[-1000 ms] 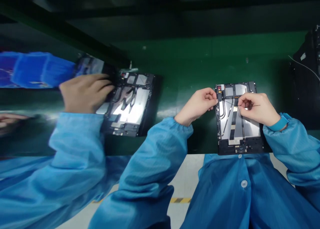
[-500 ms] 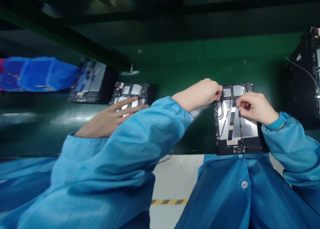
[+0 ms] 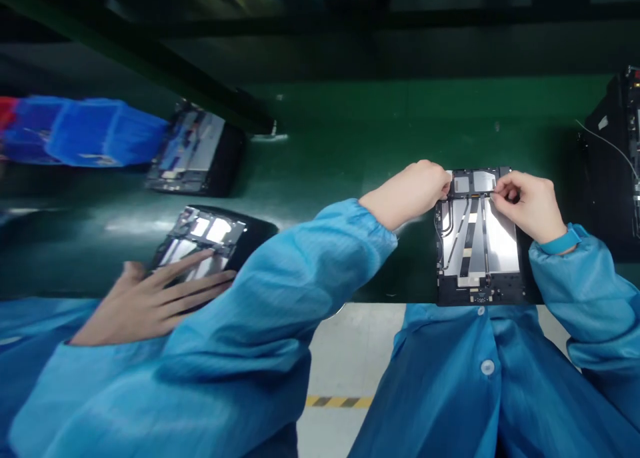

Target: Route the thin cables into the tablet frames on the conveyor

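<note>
A tablet frame (image 3: 500,245) with silver panels lies flat on the green bench (image 3: 400,125), short edge toward the wearer, within easy reach of both hands. The left hand (image 3: 407,195) closes on its upper edge, apparently steadying it. The right hand (image 3: 533,208) pinches at the upper panel with its fingertips (image 3: 497,193); what they grip is too fine to tell. Beside them, a co-worker's open hand (image 3: 150,305) rests against a similar frame (image 3: 197,241).

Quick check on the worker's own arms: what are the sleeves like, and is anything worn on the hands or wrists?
The left hand and right hand are bare, with no gloves. The arms wear blue, slightly glossy smock sleeves with gathered cuffs. A teal band circles the right wrist.
</note>
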The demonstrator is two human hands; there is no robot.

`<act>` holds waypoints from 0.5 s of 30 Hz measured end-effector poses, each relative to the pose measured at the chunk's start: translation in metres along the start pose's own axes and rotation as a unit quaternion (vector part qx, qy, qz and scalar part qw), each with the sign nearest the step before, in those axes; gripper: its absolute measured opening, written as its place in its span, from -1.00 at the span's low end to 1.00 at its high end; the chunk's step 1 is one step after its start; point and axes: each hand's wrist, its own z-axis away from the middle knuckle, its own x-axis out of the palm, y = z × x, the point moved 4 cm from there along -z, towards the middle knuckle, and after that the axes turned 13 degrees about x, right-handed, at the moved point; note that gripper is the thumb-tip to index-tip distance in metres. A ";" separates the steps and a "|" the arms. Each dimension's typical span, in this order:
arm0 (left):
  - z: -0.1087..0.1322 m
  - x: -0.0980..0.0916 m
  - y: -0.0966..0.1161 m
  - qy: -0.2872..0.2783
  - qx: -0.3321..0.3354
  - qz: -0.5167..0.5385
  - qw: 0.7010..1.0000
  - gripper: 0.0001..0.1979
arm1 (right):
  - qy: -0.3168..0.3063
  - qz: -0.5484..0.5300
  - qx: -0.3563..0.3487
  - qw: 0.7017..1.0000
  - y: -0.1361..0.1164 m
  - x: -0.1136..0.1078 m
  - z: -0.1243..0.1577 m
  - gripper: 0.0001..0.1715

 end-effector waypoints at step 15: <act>0.001 0.025 0.068 0.069 -0.126 0.020 0.990 -0.68 | -0.003 0.099 -0.046 0.994 -0.004 -0.005 0.005 -0.86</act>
